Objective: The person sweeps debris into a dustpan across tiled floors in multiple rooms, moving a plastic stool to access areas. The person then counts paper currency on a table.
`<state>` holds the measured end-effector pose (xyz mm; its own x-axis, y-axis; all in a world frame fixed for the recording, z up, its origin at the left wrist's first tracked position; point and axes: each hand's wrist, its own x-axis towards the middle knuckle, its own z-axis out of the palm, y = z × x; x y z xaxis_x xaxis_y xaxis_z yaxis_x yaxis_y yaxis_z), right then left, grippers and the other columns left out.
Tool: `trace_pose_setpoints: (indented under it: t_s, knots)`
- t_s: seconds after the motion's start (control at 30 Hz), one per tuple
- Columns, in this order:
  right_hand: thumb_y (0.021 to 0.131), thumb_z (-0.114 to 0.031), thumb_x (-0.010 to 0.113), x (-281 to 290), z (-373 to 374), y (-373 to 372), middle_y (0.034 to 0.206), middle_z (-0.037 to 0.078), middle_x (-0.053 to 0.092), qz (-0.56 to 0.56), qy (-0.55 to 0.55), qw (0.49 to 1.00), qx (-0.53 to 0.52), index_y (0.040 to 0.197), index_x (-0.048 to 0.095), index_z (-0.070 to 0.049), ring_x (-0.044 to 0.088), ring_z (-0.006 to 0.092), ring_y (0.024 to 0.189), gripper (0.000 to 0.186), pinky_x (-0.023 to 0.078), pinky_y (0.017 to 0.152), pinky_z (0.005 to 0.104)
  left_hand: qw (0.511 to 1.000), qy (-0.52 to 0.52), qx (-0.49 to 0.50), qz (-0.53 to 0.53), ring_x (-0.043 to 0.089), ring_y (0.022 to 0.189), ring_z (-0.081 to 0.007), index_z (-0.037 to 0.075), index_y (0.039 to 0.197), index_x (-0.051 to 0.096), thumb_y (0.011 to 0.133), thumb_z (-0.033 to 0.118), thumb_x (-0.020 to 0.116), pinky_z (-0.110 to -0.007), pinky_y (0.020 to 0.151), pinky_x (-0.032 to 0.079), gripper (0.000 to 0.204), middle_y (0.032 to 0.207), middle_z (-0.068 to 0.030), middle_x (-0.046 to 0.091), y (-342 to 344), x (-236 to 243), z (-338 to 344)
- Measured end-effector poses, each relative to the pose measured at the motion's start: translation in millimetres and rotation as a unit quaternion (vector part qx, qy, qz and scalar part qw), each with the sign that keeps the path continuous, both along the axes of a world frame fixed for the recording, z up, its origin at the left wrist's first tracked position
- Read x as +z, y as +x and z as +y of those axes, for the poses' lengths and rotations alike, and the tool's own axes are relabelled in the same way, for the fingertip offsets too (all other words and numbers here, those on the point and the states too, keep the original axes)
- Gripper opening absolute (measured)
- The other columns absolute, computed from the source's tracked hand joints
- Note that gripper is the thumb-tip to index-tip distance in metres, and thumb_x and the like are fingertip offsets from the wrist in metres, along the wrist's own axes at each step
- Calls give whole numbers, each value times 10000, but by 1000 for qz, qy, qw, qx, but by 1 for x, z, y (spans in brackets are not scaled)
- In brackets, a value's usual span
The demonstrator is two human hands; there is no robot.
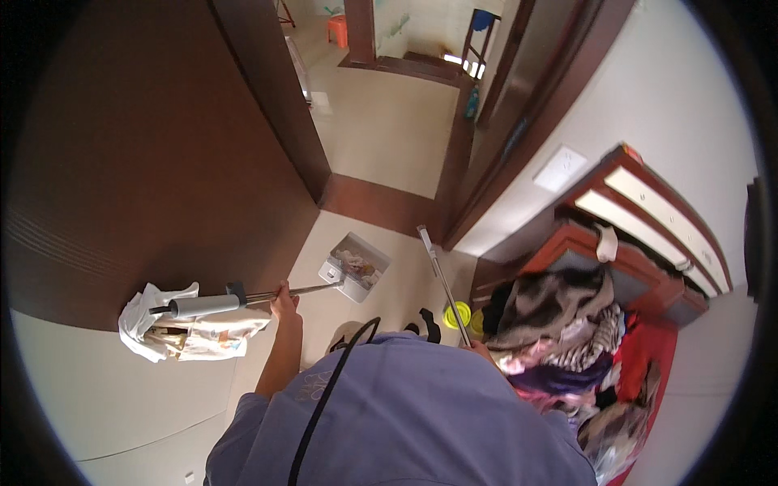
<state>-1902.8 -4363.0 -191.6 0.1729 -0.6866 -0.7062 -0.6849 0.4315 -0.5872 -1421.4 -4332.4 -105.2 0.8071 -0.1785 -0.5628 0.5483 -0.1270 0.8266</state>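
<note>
My left hand (284, 302) is closed on a metal pole (312, 288) with a grey cylindrical piece (207, 304) at its left end. The pole's right end meets a white open container (370, 274) holding crumpled litter. A second pole (446, 287), with a pale end piece (425, 239) near the threshold, runs down to my right hand (478, 349), closed on it and partly hidden by my shirt. Behind the left pole, white and cream bags (217, 338) lie on the left.
A brown door (146, 138) stands at left beside the doorway's threshold (373, 194). A landing beyond has an orange stool (336, 31) and a railing. Piled clothes (547, 312) and wooden furniture (644, 211) occupy the right. A yellow basin (456, 313) sits beside the pile.
</note>
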Motion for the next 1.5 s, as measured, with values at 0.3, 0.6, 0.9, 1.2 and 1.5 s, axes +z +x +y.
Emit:
trace_pose_setpoints:
  t_s: [0.3, 0.6, 0.9, 1.2, 1.5]
  knots:
    - [786, -228, 496, 1, -221, 74, 581, 65, 489, -36, 60, 994, -87, 801, 506, -17, 468, 126, 486, 213, 372, 425, 276, 999, 14, 27, -9, 420, 485, -95, 155, 811, 514, 709, 238, 631, -208, 443, 374, 177, 701, 25, 502, 34, -9, -170]
    - [770, -215, 489, -33, -418, 152, 498, 58, 431, -86, 122, 975, -164, 844, 461, -37, 396, 155, 307, 195, 312, 260, 298, 995, 53, -77, -29, 415, 490, -72, 118, 776, 545, 738, 236, 596, -193, 416, 345, 133, 634, 27, 472, 84, -25, -391]
    - [793, -219, 454, -33, -618, 196, 479, 45, 420, -97, 122, 973, -172, 762, 430, -69, 398, 123, 343, 155, 297, 294, 269, 982, 34, -154, -103, 451, 623, -53, 122, 798, 545, 775, 277, 551, -217, 479, 383, 156, 701, 49, 497, 124, -63, -607]
    - [789, -227, 468, -60, -825, 229, 448, 29, 371, -77, 127, 984, -94, 818, 417, -92, 356, 135, 289, 147, 279, 254, 280, 992, 33, -74, -94, 474, 710, -43, 120, 797, 542, 805, 244, 513, -188, 477, 395, 128, 811, 51, 544, 165, -49, -753]
    - [796, -214, 468, -56, -998, 339, 470, 17, 382, -31, 113, 993, -11, 790, 450, -72, 385, 108, 340, 143, 266, 276, 251, 997, 34, 29, -60, 442, 667, -62, 125, 780, 535, 775, 258, 555, -199, 465, 399, 135, 769, 42, 510, 243, -65, -856]
